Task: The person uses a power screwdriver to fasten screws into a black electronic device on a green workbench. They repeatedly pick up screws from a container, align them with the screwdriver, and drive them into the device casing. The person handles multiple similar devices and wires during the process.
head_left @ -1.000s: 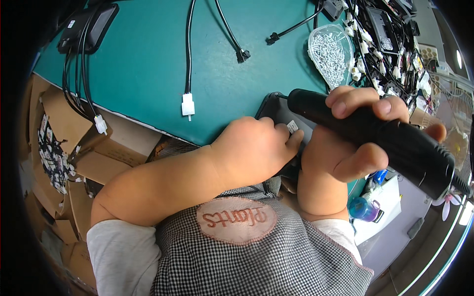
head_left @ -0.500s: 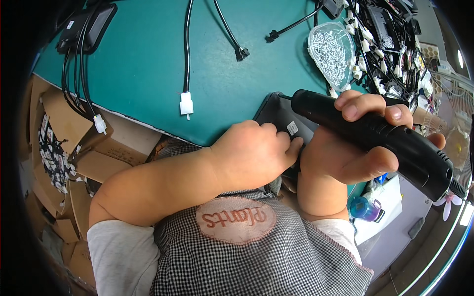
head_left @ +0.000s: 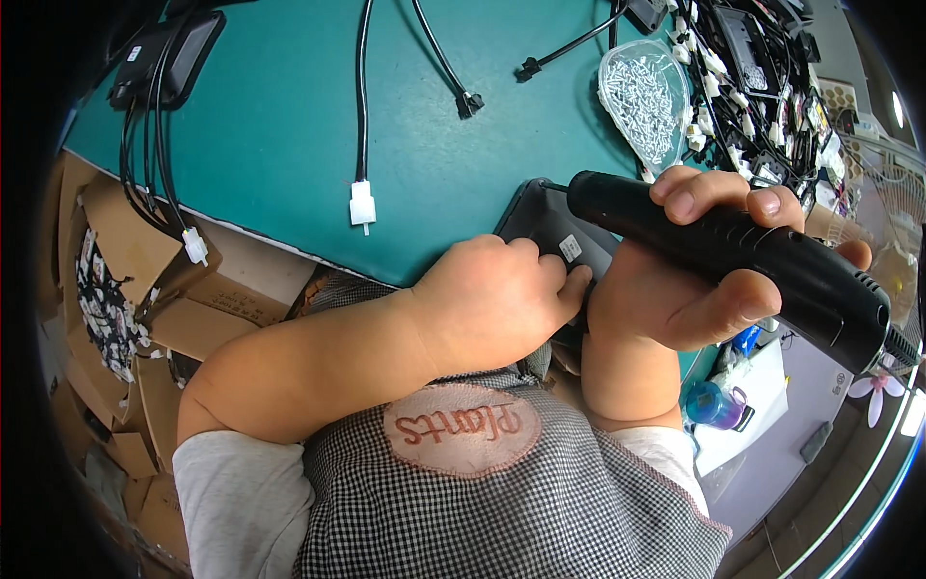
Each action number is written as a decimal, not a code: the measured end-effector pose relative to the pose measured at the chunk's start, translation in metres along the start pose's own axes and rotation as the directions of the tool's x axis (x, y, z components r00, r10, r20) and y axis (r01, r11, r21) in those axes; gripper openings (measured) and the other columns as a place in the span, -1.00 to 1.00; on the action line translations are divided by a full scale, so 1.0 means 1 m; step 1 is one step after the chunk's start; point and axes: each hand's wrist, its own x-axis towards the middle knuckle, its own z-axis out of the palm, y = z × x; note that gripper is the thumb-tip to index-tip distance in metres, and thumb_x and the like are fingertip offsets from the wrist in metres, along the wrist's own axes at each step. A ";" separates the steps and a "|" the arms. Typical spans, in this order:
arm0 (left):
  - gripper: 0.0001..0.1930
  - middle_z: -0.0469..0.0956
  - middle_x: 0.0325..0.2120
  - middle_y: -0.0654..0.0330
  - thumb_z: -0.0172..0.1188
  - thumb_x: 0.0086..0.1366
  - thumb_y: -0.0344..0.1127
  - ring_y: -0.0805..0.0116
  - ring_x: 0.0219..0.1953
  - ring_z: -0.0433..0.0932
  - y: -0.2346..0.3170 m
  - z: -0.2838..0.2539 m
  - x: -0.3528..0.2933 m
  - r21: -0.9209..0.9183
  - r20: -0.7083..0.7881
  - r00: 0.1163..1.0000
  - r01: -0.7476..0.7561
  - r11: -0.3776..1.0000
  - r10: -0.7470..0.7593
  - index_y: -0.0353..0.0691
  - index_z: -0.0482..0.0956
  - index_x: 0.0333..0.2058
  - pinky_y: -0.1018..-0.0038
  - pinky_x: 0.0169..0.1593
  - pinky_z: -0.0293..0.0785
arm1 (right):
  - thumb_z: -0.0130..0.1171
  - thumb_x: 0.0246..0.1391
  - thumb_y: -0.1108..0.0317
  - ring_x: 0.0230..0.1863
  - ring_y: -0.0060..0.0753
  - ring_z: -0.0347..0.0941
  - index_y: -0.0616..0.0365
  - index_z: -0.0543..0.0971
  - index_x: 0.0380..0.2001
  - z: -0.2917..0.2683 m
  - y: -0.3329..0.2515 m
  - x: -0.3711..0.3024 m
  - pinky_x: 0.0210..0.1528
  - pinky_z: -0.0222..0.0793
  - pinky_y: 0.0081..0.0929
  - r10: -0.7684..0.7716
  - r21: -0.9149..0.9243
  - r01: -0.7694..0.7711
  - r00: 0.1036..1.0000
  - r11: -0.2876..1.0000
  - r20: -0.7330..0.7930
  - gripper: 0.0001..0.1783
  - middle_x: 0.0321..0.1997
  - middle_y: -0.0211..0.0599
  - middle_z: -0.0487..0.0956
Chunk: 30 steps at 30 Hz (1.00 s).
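My right hand is wrapped around a black electric screwdriver, its cord leaving the rear end at the right. The thin bit reaches the far left corner of a black plastic housing, which bears a small white label. My left hand is closed on the near part of this housing, with the fingers curled and the thumb against it. The hand hides much of the housing. Whether a screw sits under the bit is too small to tell.
A clear tray of small silvery screws stands beyond the screwdriver. Beside it lies a heap of black cables with white connectors. Other cables and a black device lie on the green tabletop. Cardboard boxes stand at left.
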 end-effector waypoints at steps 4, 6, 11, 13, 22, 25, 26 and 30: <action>-0.59 0.31 -0.65 0.37 0.08 -0.07 -0.25 0.44 -0.64 0.37 0.000 -0.001 0.001 0.000 0.016 1.000 0.004 1.000 -0.004 -0.04 0.53 -0.15 0.51 -0.62 0.31 | -0.06 0.18 -0.03 -0.43 -0.32 0.47 -0.28 -0.04 0.25 -0.002 0.000 0.004 -0.40 0.44 -0.29 -0.020 0.045 0.016 0.997 0.999 0.070 -0.35 -0.12 -0.22 0.42; -0.59 0.32 -0.65 0.37 0.08 -0.07 -0.25 0.44 -0.63 0.37 0.000 -0.001 0.001 -0.002 0.020 1.000 0.002 1.000 -0.002 -0.04 0.53 -0.15 0.51 -0.62 0.32 | -0.06 0.17 -0.05 -0.43 -0.32 0.47 -0.26 -0.04 0.25 -0.003 0.000 0.005 -0.41 0.44 -0.29 -0.020 0.048 0.016 0.997 0.999 0.078 -0.34 -0.13 -0.21 0.42; -0.59 0.33 -0.63 0.37 0.08 -0.06 -0.25 0.44 -0.64 0.37 0.000 -0.002 0.001 -0.018 0.031 1.000 0.005 1.000 -0.004 -0.04 0.53 -0.14 0.51 -0.62 0.31 | -0.04 0.15 -0.09 -0.42 -0.29 0.47 -0.23 -0.04 0.26 -0.007 -0.001 0.006 -0.43 0.43 -0.28 -0.036 0.078 0.027 0.993 0.997 0.113 -0.30 -0.11 -0.18 0.41; -0.59 0.33 -0.63 0.37 0.07 -0.05 -0.25 0.44 -0.63 0.37 0.000 -0.001 0.000 -0.009 0.037 0.999 0.005 1.000 -0.005 -0.05 0.53 -0.14 0.51 -0.61 0.32 | -0.05 0.15 -0.10 -0.41 -0.26 0.47 -0.22 -0.03 0.26 -0.008 -0.002 0.006 -0.43 0.41 -0.28 -0.039 0.105 0.026 0.992 0.994 0.120 -0.30 -0.10 -0.16 0.40; -0.60 0.29 -0.66 0.36 0.11 -0.08 -0.29 0.42 -0.63 0.33 -0.003 0.001 0.002 -0.038 -0.053 0.998 -0.032 0.999 0.030 -0.10 0.58 -0.17 0.50 -0.59 0.29 | -0.07 0.10 -0.23 -0.41 -0.25 0.44 -0.12 0.17 0.18 -0.060 -0.056 0.014 -0.41 0.37 -0.28 -0.011 0.027 0.012 1.000 1.000 -0.010 -0.31 -0.13 -0.15 0.41; -0.59 0.27 -0.70 0.35 0.16 -0.13 -0.32 0.41 -0.64 0.31 -0.001 0.001 0.007 -0.026 -0.058 0.998 -0.020 0.999 0.018 -0.11 0.60 -0.19 0.50 -0.59 0.27 | -0.10 0.10 -0.25 -0.45 -0.25 0.46 -0.02 0.21 0.14 -0.088 -0.071 0.004 -0.46 0.44 -0.32 -0.030 0.021 0.034 0.988 0.999 -0.153 -0.30 -0.13 -0.11 0.40; -0.59 0.26 -0.70 0.35 0.18 -0.14 -0.33 0.41 -0.64 0.30 0.001 0.001 0.009 -0.019 -0.060 0.998 -0.015 1.000 0.013 -0.11 0.60 -0.19 0.49 -0.60 0.26 | -0.13 0.12 -0.26 -0.46 -0.22 0.48 0.02 0.18 0.15 -0.097 -0.075 -0.002 -0.48 0.48 -0.31 -0.054 0.031 0.062 0.975 0.998 -0.216 -0.29 -0.12 -0.07 0.40; -0.54 0.25 -0.71 0.35 0.21 -0.21 -0.40 0.39 -0.65 0.29 0.004 0.003 0.011 0.012 -0.022 1.000 0.014 1.000 -0.014 -0.05 0.61 -0.19 0.47 -0.61 0.25 | -0.14 0.15 -0.21 -0.53 -0.30 0.48 0.02 0.09 0.18 -0.111 -0.075 -0.029 -0.55 0.47 -0.38 -0.152 -0.140 0.104 0.905 0.985 -0.397 -0.30 -0.20 -0.09 0.43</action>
